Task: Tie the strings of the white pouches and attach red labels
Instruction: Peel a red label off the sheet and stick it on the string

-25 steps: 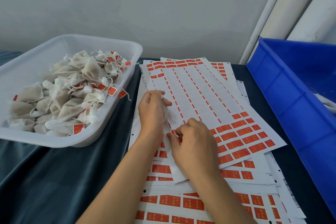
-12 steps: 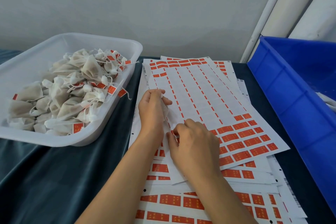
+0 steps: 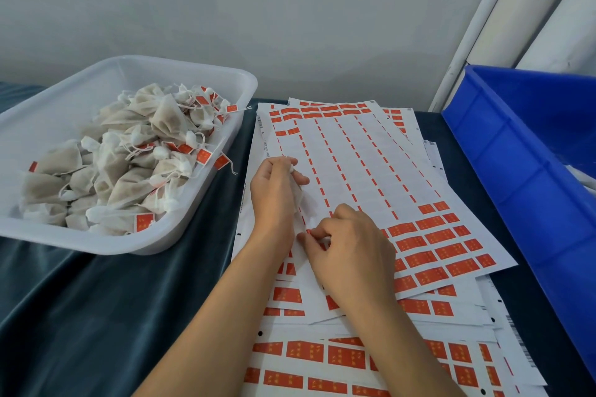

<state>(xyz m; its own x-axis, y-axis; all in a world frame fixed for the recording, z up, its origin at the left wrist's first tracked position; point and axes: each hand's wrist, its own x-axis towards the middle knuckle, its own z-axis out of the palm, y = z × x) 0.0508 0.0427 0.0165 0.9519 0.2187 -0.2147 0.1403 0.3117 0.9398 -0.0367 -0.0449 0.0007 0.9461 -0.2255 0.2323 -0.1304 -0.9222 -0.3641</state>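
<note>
Head view of a table draped in dark teal cloth (image 3: pixel 106 316). At centre, the left hand (image 3: pixel 274 200) has its fingers curled around a small white fabric pouch (image 3: pixel 298 195), gripping it above the top sheet of red rectangular labels (image 3: pixel 371 177), a white backing sheet from which most stickers are already gone. Just toward 5 o'clock of it, the right hand (image 3: pixel 350 255) rests on the same sheet with thumb and fingertips pinching a small red label (image 3: pixel 308 231) at the sheet's near-left edge; whether the label is free of the backing cannot be told. Unpeeled red labels fill the sheet's 4 o'clock corner, and further sheets (image 3: pixel 322 361) fan out beneath it toward 6 o'clock. At 9 o'clock from the hands sits a translucent white plastic tray (image 3: pixel 200 203) heaped with tied white pouches (image 3: pixel 122 167), many bearing red labels on their strings. At 3 o'clock stands a blue plastic crate (image 3: pixel 516 177); white pipes (image 3: pixel 503 16) rise against the grey wall at 1 o'clock.
</note>
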